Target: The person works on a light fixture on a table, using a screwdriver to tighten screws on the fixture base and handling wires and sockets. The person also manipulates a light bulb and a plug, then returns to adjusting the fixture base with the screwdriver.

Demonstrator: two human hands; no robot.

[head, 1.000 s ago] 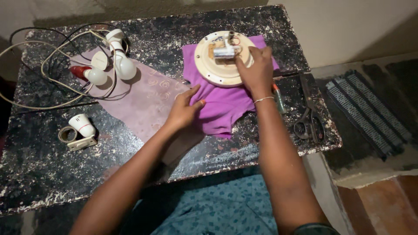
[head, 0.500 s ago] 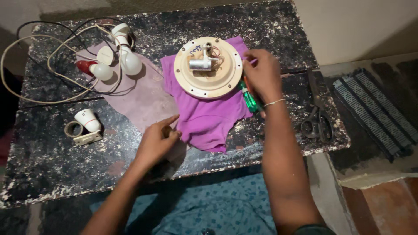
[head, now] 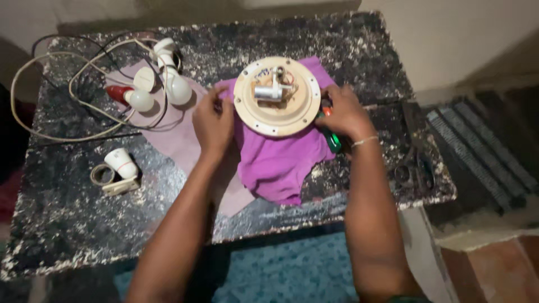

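A round cream disc [head: 277,96] with a small metal fitting at its centre lies on a purple cloth [head: 281,163] on the dark speckled table [head: 67,224]. My left hand [head: 213,120] rests at the disc's left rim, fingers bent against the cloth. At the disc's right edge my right hand [head: 343,115] is closed around a green-handled screwdriver [head: 331,140], whose handle sticks out below the palm.
White bulbs with holders and looped wires [head: 151,90] lie at the back left on a pale pink cloth [head: 179,146]. A white bulb holder and a tape roll [head: 115,171] sit at the left. Scissors [head: 412,168] lie near the table's right edge.
My left hand has moved up from the cloth's lower edge to the disc's left rim. My right hand, with the screwdriver, stays at the disc's right side.
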